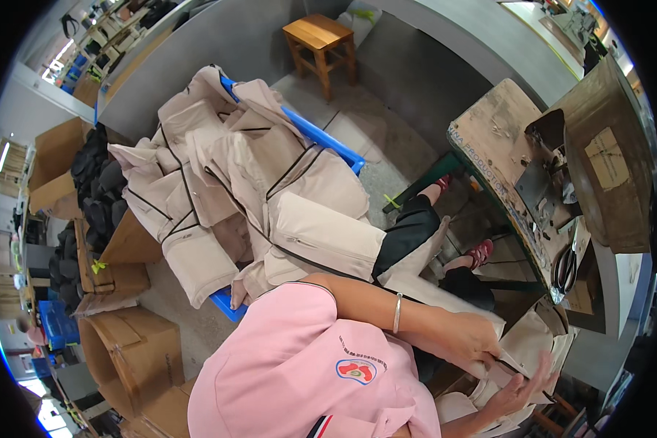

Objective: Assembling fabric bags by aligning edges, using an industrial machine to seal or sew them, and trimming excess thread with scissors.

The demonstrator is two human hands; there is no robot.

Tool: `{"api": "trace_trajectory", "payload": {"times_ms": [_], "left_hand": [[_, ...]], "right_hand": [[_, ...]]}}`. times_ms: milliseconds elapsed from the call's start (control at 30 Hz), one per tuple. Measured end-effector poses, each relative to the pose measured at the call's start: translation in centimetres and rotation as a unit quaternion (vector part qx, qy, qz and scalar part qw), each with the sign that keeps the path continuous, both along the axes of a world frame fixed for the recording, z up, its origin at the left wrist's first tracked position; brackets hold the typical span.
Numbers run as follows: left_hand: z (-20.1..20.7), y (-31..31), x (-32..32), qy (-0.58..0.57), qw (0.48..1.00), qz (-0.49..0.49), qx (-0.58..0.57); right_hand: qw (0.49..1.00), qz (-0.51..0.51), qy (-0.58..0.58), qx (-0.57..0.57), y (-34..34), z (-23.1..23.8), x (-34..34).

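At the lower right, a beige fabric piece [529, 343] with black trim is between my two hands, partly hidden by them. My left hand [469, 342], below a silver bangle [398, 312], is closed in a pinch on its edge. My right hand [515, 398] is lower, its thumb against the fabric and its fingers reaching long around the far side. A beige length runs from my hands back under my left forearm. To the left, a large heap of beige sewn pieces [226, 153] with black piping and a zipped padded part [328, 230] fills a blue crate [325, 139].
Right of me stands a worn worktable [500, 120] with scissors [564, 269] and a large brown carton [609, 160]. A wooden stool [320, 36] is by the grey partition. Cardboard boxes [142, 358] and black padded pieces [102, 190] are at left. Beige pieces lie below my hands.
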State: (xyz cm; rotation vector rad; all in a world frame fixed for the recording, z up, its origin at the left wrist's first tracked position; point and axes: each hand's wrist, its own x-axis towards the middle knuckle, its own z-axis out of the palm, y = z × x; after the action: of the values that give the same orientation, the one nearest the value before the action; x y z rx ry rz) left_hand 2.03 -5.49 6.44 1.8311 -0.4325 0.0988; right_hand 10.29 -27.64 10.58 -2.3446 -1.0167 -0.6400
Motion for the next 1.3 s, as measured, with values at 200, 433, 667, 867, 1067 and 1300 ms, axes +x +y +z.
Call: {"api": "trace_trajectory", "payload": {"times_ms": [200, 433, 667, 867, 1067, 1300], "left_hand": [[-1.6, 4.4, -0.4, -0.019, 0.998, 0.055, 0.038], [-4.6, 7.3, -7.3, 0.076, 0.958, 0.274, 0.025], [-11.6, 13.9, -27.0, 0.112, 0.628, 0.757, 0.141], [-18.8, 10.2, -42.8, 0.348, 0.498, 0.783, 0.135], [-22.2, 10.4, -39.8, 0.299, 0.551, 0.765, 0.148], [-19.9, 18.5, -36.3, 0.122, 0.561, 0.813, 0.096]], "right_hand": [[0.975, 0.152, 0.145, -0.073, 6.1, -0.2, 0.6], [0.944, 0.211, 0.241, -0.079, 8.7, -1.7, 0.2], [0.922, 0.227, 0.282, -0.139, 8.0, -0.4, -0.9], [0.911, 0.252, 0.287, -0.155, 9.8, -0.9, -2.4], [0.894, 0.323, 0.254, -0.179, 13.7, -4.2, -3.9], [0.843, 0.359, 0.334, -0.222, 20.0, -9.7, -2.9]]}}
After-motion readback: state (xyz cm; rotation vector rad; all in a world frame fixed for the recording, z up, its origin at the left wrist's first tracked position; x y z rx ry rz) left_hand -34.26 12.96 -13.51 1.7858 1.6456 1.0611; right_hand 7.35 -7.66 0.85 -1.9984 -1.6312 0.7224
